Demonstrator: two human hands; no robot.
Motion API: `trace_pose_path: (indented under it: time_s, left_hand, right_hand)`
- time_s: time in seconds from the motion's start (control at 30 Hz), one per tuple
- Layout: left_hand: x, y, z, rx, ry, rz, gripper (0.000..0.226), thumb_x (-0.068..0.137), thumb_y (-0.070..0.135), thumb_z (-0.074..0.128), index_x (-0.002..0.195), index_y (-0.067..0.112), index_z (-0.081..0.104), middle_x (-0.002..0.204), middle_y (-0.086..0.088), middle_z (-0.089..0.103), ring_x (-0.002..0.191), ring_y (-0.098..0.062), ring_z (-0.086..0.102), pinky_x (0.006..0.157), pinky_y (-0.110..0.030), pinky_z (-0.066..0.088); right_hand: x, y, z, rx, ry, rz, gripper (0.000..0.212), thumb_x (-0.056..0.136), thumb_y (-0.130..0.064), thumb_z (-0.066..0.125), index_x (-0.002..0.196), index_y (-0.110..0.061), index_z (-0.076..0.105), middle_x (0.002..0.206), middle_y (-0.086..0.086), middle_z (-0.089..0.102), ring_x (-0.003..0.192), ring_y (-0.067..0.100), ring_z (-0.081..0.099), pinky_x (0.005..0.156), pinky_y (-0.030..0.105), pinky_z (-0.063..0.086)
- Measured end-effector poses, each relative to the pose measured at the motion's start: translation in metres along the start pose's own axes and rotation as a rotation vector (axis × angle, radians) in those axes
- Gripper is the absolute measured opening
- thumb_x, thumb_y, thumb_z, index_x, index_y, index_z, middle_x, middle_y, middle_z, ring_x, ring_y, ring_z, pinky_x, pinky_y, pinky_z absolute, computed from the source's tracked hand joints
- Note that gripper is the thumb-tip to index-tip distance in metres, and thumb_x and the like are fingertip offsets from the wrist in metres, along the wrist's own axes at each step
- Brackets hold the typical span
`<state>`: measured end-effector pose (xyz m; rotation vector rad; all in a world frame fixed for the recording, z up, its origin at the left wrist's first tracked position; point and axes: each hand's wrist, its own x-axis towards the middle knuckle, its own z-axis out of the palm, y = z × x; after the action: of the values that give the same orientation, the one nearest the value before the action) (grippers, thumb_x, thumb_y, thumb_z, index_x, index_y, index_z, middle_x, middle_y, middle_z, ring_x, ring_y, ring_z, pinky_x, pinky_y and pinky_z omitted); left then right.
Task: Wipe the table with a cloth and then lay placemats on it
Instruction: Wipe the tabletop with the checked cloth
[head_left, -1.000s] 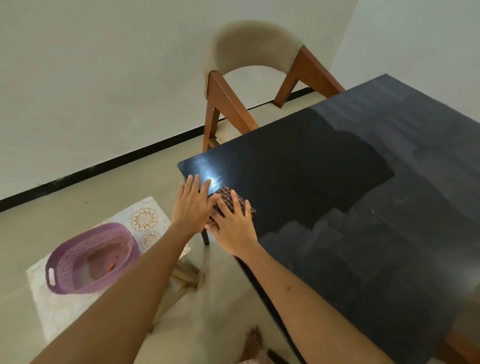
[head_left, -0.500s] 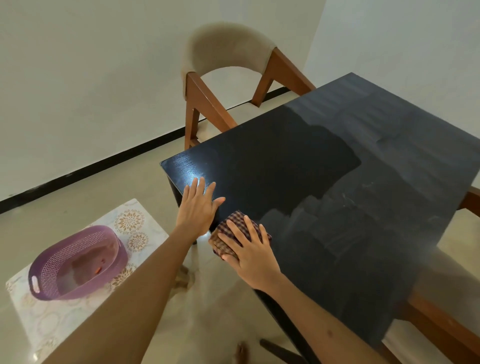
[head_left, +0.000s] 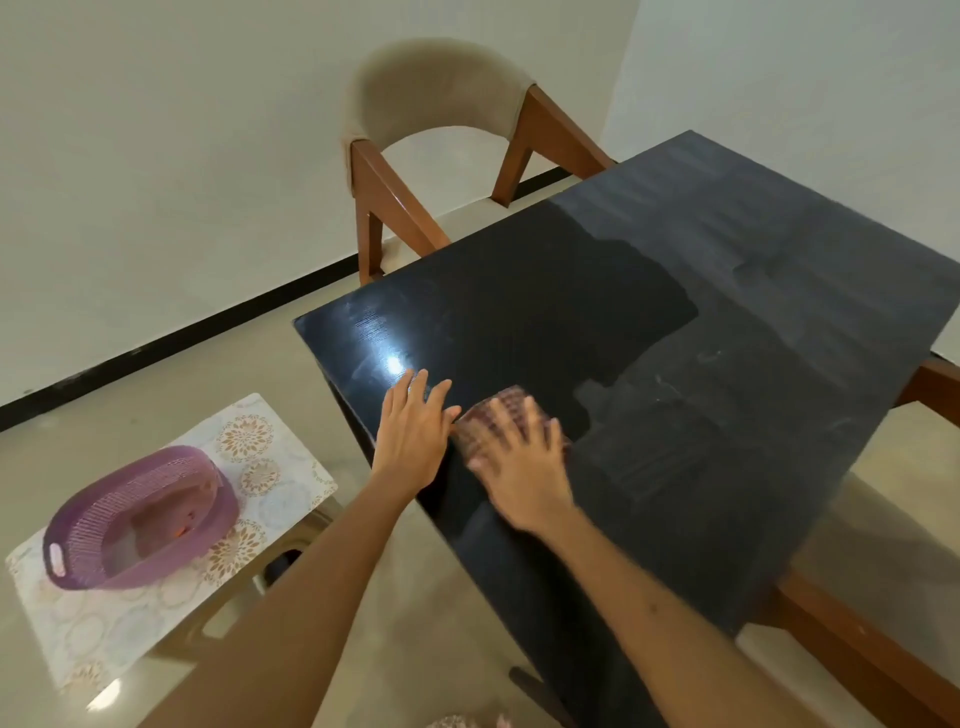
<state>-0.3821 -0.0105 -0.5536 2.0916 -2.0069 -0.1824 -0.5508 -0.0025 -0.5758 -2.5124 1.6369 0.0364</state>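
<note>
A black table (head_left: 649, 322) fills the right half of the head view, with a darker wiped patch near its left end and dull streaks elsewhere. A folded brown checked cloth (head_left: 493, 415) lies on the tabletop near the near-left edge. My right hand (head_left: 519, 467) presses flat on the cloth with fingers spread; it looks blurred. My left hand (head_left: 413, 436) rests flat on the table edge just left of the cloth, fingers straight. A patterned placemat (head_left: 260, 467) lies on a low stand to the left, under a basket.
A purple plastic basket (head_left: 140, 519) sits on the placemat at lower left. A wooden chair with a beige padded back (head_left: 441, 104) stands at the table's far end. Wooden bench or chair parts (head_left: 857, 649) show at the table's right side. White walls stand behind.
My right hand has slid the cloth from the table's edge inward to the right. My left hand stays flat on the edge beside it. The camera view shifted slightly.
</note>
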Motion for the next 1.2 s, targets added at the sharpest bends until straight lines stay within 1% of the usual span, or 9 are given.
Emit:
trace_pose_path:
  time_s: [0.17,0.27,0.4,0.5,0.63,0.8,0.87,1.07,1.2]
  left_hand:
    - [0.005,0.05,0.012,-0.022,-0.004,-0.023,0.047,0.102,0.038,0.029,0.143,0.018,0.039,0.152,-0.013,0.032,0.145,-0.029,0.017,0.118,-0.042,0.019]
    - [0.009,0.069,0.016,-0.026,0.003,-0.01,0.047,0.102,0.037,0.031,0.142,0.016,0.041,0.151,-0.016,0.033,0.145,-0.031,0.018,0.117,-0.043,0.019]
    - [0.01,0.089,0.023,-0.024,0.005,-0.009,0.046,0.101,0.038,0.034,0.141,0.015,0.042,0.15,-0.014,0.036,0.144,-0.03,0.019,0.116,-0.043,0.021]
    - [0.012,0.102,0.029,-0.021,-0.009,0.008,0.047,0.101,0.039,0.033,0.142,0.017,0.039,0.151,-0.011,0.035,0.145,-0.028,0.017,0.117,-0.042,0.02]
    - [0.019,0.118,0.036,-0.022,-0.035,-0.005,0.049,0.101,0.04,0.032,0.143,0.016,0.038,0.152,-0.011,0.033,0.146,-0.028,0.015,0.118,-0.042,0.019]
    - [0.035,0.147,0.047,0.011,-0.051,-0.001,0.051,0.102,0.038,0.029,0.146,0.013,0.031,0.153,-0.015,0.028,0.146,-0.03,0.013,0.118,-0.043,0.018]
    - [0.04,0.159,0.052,0.026,-0.061,0.015,0.054,0.101,0.041,0.024,0.147,0.013,0.03,0.154,-0.015,0.027,0.146,-0.03,0.013,0.119,-0.043,0.017]
    - [0.049,0.172,0.059,0.034,-0.015,0.036,0.057,0.099,0.045,0.026,0.145,0.013,0.035,0.151,-0.014,0.033,0.145,-0.03,0.018,0.117,-0.042,0.02]
    - [0.047,0.17,0.062,0.083,-0.007,0.054,0.061,0.097,0.049,0.019,0.139,0.011,0.043,0.144,-0.016,0.043,0.14,-0.034,0.03,0.112,-0.046,0.032]
  right_hand:
    - [-0.038,-0.003,0.014,0.037,0.0,-0.302,0.045,0.097,-0.053,0.039,0.138,-0.038,0.046,0.151,-0.007,0.04,0.144,0.031,0.028,0.113,0.058,0.025]
    - [-0.012,0.044,0.001,0.031,0.006,-0.187,0.048,0.094,-0.053,0.037,0.137,-0.038,0.05,0.151,-0.007,0.041,0.143,0.033,0.03,0.109,0.061,0.03]
    - [0.025,0.139,-0.015,-0.004,-0.068,0.026,0.055,0.1,-0.053,0.028,0.152,-0.042,0.015,0.163,-0.01,0.007,0.149,0.031,-0.004,0.118,0.056,0.003]
    - [0.042,0.19,-0.028,0.036,-0.081,0.107,0.054,0.102,-0.051,0.026,0.152,-0.042,0.011,0.163,-0.01,0.002,0.149,0.03,-0.009,0.118,0.056,0.002]
    - [0.039,0.182,-0.025,0.029,-0.059,0.115,0.054,0.101,-0.051,0.027,0.153,-0.039,0.015,0.163,-0.007,0.002,0.148,0.035,-0.008,0.116,0.059,0.0]
    - [0.006,0.16,-0.005,-0.018,0.009,-0.207,0.052,0.097,-0.054,0.027,0.143,-0.036,0.042,0.157,-0.004,0.032,0.146,0.036,0.02,0.113,0.062,0.02]
    - [0.012,0.176,-0.004,-0.002,0.01,-0.255,0.051,0.097,-0.055,0.029,0.14,-0.035,0.047,0.156,-0.007,0.033,0.146,0.033,0.022,0.114,0.059,0.02]
    - [0.069,0.27,-0.029,-0.003,0.008,0.041,0.054,0.1,-0.053,0.027,0.152,-0.042,0.016,0.163,-0.01,0.008,0.15,0.029,-0.004,0.117,0.054,0.003]
    - [0.084,0.327,-0.039,0.081,0.001,0.192,0.052,0.102,-0.051,0.026,0.152,-0.042,0.015,0.163,-0.01,0.003,0.149,0.029,-0.007,0.118,0.056,0.002]
